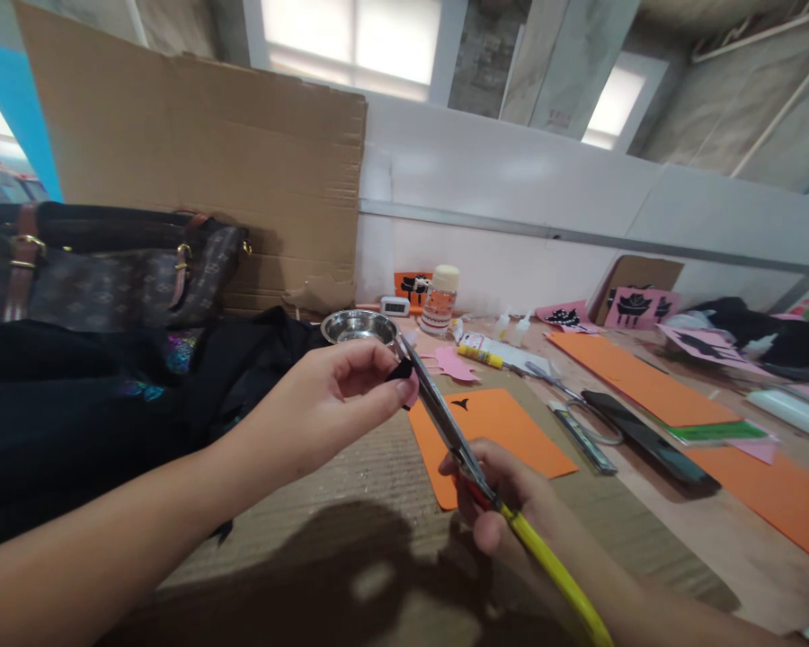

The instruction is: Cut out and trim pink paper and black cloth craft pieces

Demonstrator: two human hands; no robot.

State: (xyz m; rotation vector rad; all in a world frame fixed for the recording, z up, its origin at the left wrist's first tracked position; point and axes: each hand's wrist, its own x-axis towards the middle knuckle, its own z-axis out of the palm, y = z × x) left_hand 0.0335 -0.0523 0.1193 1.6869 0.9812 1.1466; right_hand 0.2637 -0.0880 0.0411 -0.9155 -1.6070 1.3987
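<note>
Left hand: pinching small black-and-pink piece, probably paper. Right hand: gripping yellow-handled scissors, near that piece. Below: one orange sheet on bench.

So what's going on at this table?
Someone is doing handwork with scissors. Their left hand pinches a small black piece, while the right hand holds the yellow-handled scissors, blades close beside it. An orange sheet with a small black shape lies beyond the right hand.
</note>
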